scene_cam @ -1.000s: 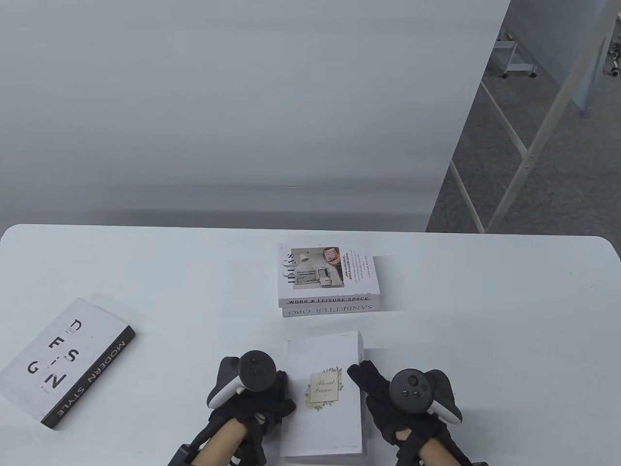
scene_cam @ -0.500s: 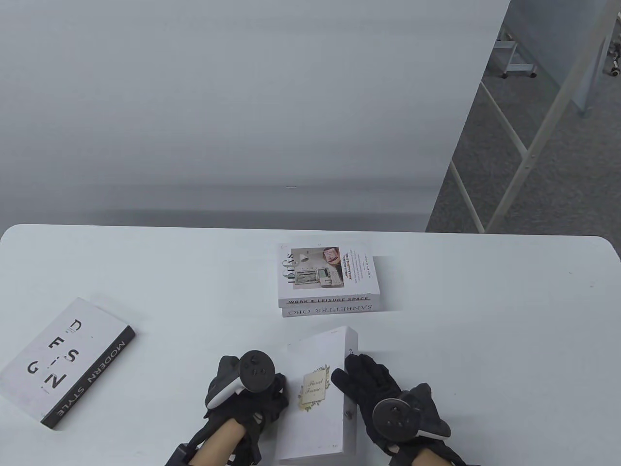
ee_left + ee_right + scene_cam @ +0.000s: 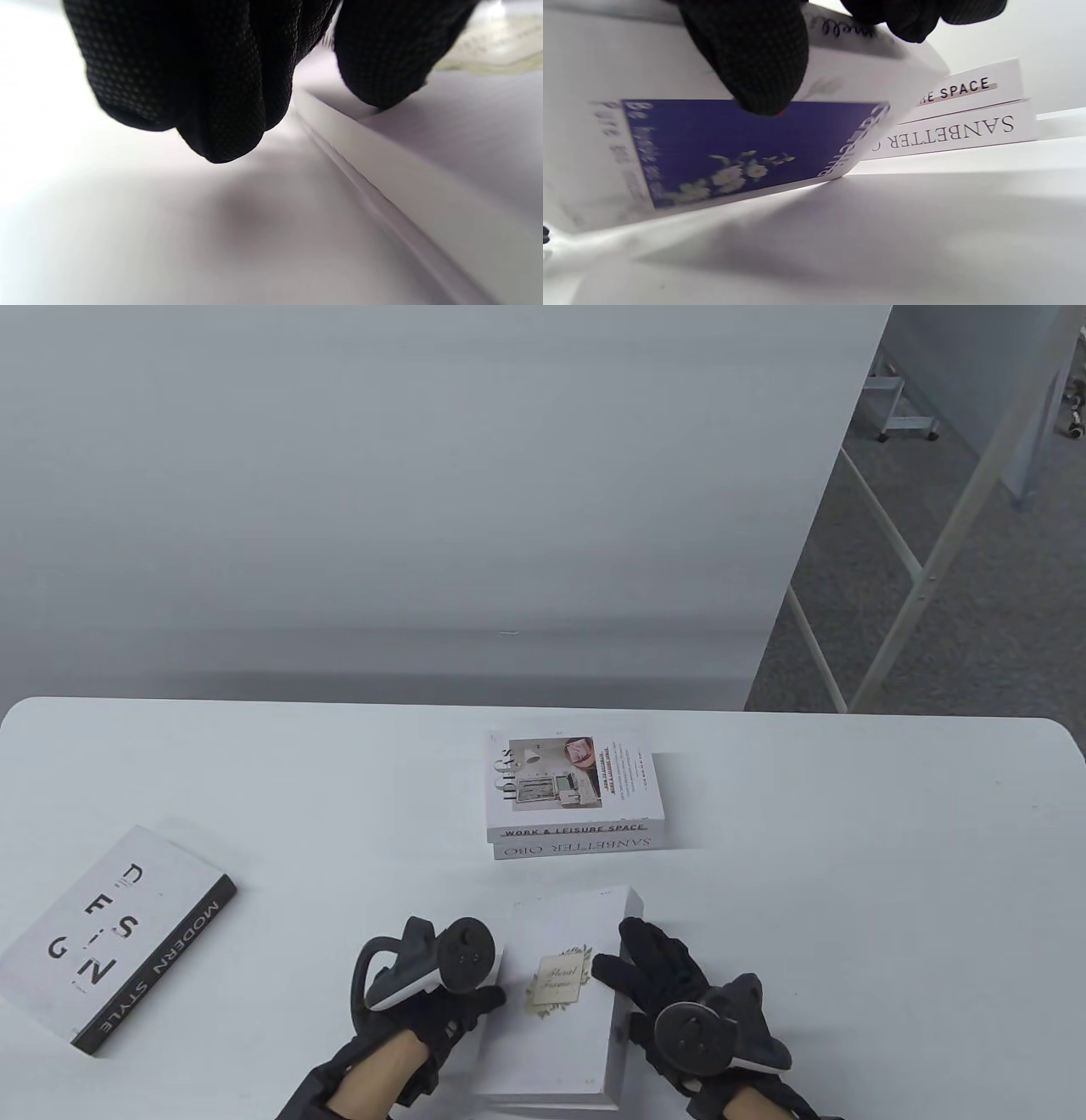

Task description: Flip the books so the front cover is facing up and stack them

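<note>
A white book is held tilted above the table by both hands.

At the far left a black-and-white book [image 3: 114, 937] is laid flat on the table [image 3: 848, 899], well apart from the rest; the left hand [image 3: 428, 997] is pressed against the left edge of the white book [image 3: 556, 993]; that book is gripped on its raised right side by the right hand [image 3: 670, 993], its blue underside seen in the right wrist view; a stack of two books [image 3: 573, 797] is set just behind it.

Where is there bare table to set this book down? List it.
Free: right of the two-book stack to the table edge; between the stack and the DESIGN book. Crowded: the near middle, where both hands hold the white book.
</note>
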{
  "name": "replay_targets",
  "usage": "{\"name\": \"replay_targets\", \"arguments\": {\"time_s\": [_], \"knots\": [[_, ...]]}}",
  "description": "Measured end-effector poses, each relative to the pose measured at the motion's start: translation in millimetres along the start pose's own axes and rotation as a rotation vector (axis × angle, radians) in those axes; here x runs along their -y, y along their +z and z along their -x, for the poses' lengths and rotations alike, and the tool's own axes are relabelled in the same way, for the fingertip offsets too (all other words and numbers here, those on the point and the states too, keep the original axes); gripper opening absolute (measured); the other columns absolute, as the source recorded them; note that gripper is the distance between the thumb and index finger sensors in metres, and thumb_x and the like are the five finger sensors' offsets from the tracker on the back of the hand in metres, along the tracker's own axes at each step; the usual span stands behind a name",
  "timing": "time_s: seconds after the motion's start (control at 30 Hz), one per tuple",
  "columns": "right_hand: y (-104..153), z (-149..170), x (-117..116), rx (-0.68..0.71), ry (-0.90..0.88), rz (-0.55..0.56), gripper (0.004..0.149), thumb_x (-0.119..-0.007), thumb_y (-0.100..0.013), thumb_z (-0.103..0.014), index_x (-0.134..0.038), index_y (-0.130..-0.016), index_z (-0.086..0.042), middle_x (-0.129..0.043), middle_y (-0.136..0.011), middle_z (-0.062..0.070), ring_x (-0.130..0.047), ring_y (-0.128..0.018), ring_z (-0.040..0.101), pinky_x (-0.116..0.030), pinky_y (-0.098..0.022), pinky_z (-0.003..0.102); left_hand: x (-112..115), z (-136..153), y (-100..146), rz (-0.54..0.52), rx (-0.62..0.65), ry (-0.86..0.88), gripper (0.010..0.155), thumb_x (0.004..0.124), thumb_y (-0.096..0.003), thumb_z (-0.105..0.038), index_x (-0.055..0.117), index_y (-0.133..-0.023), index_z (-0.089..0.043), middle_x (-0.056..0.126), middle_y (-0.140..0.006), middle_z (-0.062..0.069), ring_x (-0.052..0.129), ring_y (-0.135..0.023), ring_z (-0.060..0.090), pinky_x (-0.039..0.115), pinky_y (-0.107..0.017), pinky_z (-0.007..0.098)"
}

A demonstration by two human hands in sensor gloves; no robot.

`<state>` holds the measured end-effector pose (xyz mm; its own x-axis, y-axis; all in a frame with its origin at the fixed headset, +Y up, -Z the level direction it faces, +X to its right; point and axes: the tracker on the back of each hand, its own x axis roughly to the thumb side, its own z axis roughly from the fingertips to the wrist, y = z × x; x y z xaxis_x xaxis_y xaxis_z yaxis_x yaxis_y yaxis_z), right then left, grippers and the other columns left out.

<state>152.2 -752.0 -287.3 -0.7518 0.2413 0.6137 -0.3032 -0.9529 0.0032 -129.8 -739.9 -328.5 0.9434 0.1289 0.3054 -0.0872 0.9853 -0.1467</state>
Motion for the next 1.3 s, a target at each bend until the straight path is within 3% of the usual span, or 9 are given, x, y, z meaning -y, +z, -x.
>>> {"name": "replay_targets", "arguments": {"time_s": [0.13,0.27,0.37,0.43,0.57,0.63,0.83,1.0,1.3], "knots": [[1,14,7,-0.062,-0.101,0.041,0.071,-0.086,-0.043,-0.03,-0.045,-0.101,-0.032,-0.041,-0.108,0.027,-0.056,-0.096,0.053,-0.056,-0.066,0.063,-45,8,15,-0.174,-0.004,-0.106,0.072,0.082,-0.0413,-0.053,0.068,-0.098,-0.01,0.092,-0.082,0.007,0.109,-0.058,0.025,0.093,-0.039,0.038],[4,27,14,-0.13,-0.243,0.117,0.07,-0.086,-0.042,-0.029,-0.048,-0.1,-0.03,-0.047,-0.106,0.029,-0.063,-0.092,0.053,-0.062,-0.063,0.06,-70,21,29,-0.114,-0.043,-0.184,0.08,0.08,-0.0411,-0.06,0.064,-0.102,-0.01,0.086,-0.089,0.011,0.103,-0.068,0.033,0.089,-0.045,0.045],[6,36,15,-0.198,-0.385,0.151,0.069,-0.085,-0.042,-0.031,-0.048,-0.101,-0.027,-0.052,-0.104,0.031,-0.068,-0.088,0.054,-0.066,-0.061,0.059,-81,28,42,-0.232,-0.044,-0.202,0.084,0.079,-0.0406,-0.064,0.063,-0.103,-0.011,0.084,-0.093,0.011,0.099,-0.074,0.036,0.086,-0.05,0.048],[7,41,13,-0.238,-0.485,0.162,0.07,-0.084,-0.042,-0.032,-0.048,-0.102,-0.025,-0.054,-0.103,0.032,-0.071,-0.086,0.055,-0.069,-0.059,0.059,-86,33,47,-0.228,-0.038,-0.162,0.085,0.078,-0.0408,-0.065,0.061,-0.105,-0.012,0.081,-0.096,0.011,0.095,-0.079,0.039,0.083,-0.054,0.052],[8,48,9,-0.306,-0.657,0.194,0.071,-0.083,-0.043,-0.036,-0.049,-0.102,-0.018,-0.061,-0.101,0.031,-0.078,-0.082,0.054,-0.073,-0.056,0.057,-94,37,55,-0.223,-0.008,-0.131,0.093,0.078,-0.04,-0.066,0.051,-0.11,-0.011,0.061,-0.109,0.021,0.061,-0.097,0.057,0.061,-0.064,0.068],[9,51,8,-0.336,-0.725,0.223,0.072,-0.084,-0.042,-0.039,-0.051,-0.102,-0.014,-0.066,-0.098,0.029,-0.081,-0.08,0.052,-0.075,-0.055,0.056,-98,38,59,-0.232,-0.01,-0.151,0.098,0.078,-0.0394,-0.068,0.046,-0.112,-0.011,0.049,-0.112,0.028,0.047,-0.099,0.062,0.052,-0.065,0.073],[5,59,9,-0.393,-0.841,0.246,0.073,-0.076,-0.049,-0.048,-0.051,-0.1,-0.002,-0.073,-0.092,0.029,-0.091,-0.072,0.045,-0.083,-0.048,0.049,-111,49,69,-0.242,-0.043,-0.113,0.106,0.078,-0.0379,-0.072,0.041,-0.112,-0.005,0.039,-0.111,0.034,0.036,-0.096,0.067,0.044,-0.065,0.075],[-14,61,-1,-0.498,-1.022,0.264,0.073,-0.069,-0.054,-0.054,-0.048,-0.098,0.001,-0.073,-0.088,0.03,-0.096,-0.068,0.038,-0.087,-0.045,0.043,-117,56,75,-0.188,-0.055,-0.116,0.114,0.078,-0.0375,-0.073,0.033,-0.111,0.001,0.025,-0.107,0.04,0.012,-0.087,0.069,0.024,-0.058,0.077],[-78,59,-16,-0.779,-1.287,0.29,0.073,-0.064,-0.058,-0.057,-0.047,-0.095,0.004,-0.075,-0.083,0.029,-0.1,-0.064,0.032,-0.091,-0.041,0.037,-119,58,78,-0.202,-0.037,-0.077,0.112,0.078,-0.0376,-0.072,0.036,-0.111,0.001,0.027,-0.108,0.039,0.014,-0.088,0.068,0.026,-0.059,0.077]]}}
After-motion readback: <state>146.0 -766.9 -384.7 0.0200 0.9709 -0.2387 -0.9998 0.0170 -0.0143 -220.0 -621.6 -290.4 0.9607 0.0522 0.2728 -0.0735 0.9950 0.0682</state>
